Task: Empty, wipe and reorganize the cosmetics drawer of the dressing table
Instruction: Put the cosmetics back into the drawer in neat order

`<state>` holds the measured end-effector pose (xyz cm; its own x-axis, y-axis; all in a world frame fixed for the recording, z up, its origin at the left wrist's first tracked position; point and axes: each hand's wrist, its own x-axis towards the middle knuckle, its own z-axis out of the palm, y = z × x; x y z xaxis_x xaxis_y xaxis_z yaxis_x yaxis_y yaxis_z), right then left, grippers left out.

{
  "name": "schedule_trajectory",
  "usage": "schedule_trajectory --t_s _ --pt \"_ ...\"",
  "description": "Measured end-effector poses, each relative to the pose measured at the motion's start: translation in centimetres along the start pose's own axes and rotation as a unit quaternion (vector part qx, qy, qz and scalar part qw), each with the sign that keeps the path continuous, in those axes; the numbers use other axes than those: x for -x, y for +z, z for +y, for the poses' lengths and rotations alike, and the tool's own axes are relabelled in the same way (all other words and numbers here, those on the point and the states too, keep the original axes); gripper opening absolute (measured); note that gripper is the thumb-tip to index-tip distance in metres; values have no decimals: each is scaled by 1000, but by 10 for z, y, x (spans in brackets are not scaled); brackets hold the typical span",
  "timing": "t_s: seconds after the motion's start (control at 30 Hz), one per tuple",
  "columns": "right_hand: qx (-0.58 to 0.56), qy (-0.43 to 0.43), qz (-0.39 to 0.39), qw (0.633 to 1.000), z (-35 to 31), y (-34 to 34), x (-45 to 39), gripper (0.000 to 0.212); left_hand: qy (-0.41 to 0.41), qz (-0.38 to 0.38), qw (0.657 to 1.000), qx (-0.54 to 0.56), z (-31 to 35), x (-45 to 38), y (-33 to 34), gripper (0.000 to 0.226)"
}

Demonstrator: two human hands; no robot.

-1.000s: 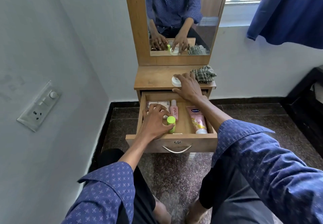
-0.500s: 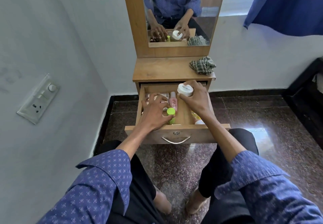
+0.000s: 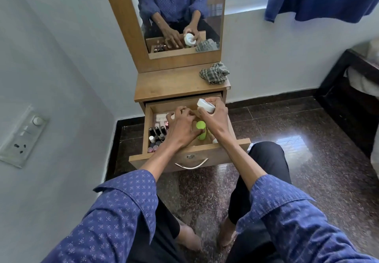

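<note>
Switch plate: a white switch plate (image 3: 22, 137) sits on the wall to my far left, well apart from the table.
Nail polish: small dark and pink bottles (image 3: 156, 137) stand packed along the left side of the open drawer.
Drawer: the drawer (image 3: 184, 156) is pulled out toward me, a curved metal handle (image 3: 191, 165) on its front, with cosmetics lying inside it.
My left hand: my left hand (image 3: 182, 128) is down in the drawer, its fingers (image 3: 180, 112) curled over the items at the middle; what they grasp, if anything, I cannot tell, as the hand hides it.
Green bottle: a lime-green capped bottle (image 3: 201, 129) lies in the drawer just beside my left hand, between my two wrists.
My right hand: my right hand (image 3: 215, 117) is above the drawer's back right corner, fingers clasped around a white round jar.
White jar: the jar (image 3: 206, 105) is tilted in my grip, over the drawer, near its rear edge.
Table: the wooden table (image 3: 174, 84) carries a crumpled checked cloth (image 3: 214, 75) at its right end.
Mirror: the mirror (image 3: 178, 14) behind reflects both my hands and the jar.
</note>
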<state>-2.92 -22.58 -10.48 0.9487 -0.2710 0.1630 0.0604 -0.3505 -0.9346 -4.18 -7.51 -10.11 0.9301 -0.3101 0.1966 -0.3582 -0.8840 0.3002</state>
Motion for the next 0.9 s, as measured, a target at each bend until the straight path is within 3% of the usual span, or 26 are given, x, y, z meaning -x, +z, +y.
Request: schedule_trajectory --t_s 0.27,0.43,0.6,0.7,0.9 --pt "-20 2 -32 999 -5 1 1 40 -28 -51 996 65 -16 5 -8 68" --pt "85 -111 -80 987 -11 2 11 47 -82 32 993 83 -48 20 -33 41" --pt "250 -269 -225 902 -17 10 20 55 -171 58 980 87 -73 47 -29 40" --pt "336 -263 -291 856 -19 21 23 60 -174 63 980 79 -74 50 -25 40" --pt "491 -244 -343 763 -36 46 13 55 -175 17 983 60 -70 48 -27 41"
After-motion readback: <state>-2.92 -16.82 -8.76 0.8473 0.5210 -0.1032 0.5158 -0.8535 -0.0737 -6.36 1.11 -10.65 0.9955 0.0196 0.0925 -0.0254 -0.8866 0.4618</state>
